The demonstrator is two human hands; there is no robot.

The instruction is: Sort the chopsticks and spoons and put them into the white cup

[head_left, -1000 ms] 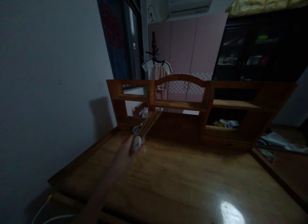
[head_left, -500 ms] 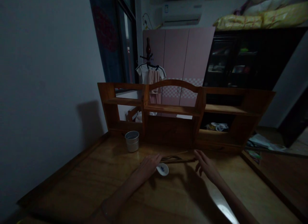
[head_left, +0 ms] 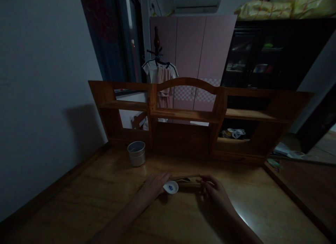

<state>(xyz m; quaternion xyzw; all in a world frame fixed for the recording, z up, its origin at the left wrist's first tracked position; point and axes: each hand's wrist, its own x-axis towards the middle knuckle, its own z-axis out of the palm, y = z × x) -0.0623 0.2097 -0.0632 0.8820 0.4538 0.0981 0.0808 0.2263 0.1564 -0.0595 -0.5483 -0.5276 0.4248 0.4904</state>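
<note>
Sticks [head_left: 191, 184] and spoon [head_left: 170, 188] outside cup [head_left: 137, 158], not yet let go; left hand [head_left: 154, 184] clutches them. Right hand [head_left: 213, 191] curled at tips, pinch unclear.

Dim light leaves the cabinet [head_left: 285, 57] far beyond the right hand [head_left: 214, 192] nearly black, while soft shadow darkens the table [head_left: 175, 221] beneath that hand, glare whitens wood beside its forearm, and finger detail blurs.

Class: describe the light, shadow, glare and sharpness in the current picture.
Head view: dim overall, with a pale glare on the wooden table beside the right forearm; head view: a soft-edged shadow on the left wall; head view: the thin sticks look dim and soft, hard to count.
</note>
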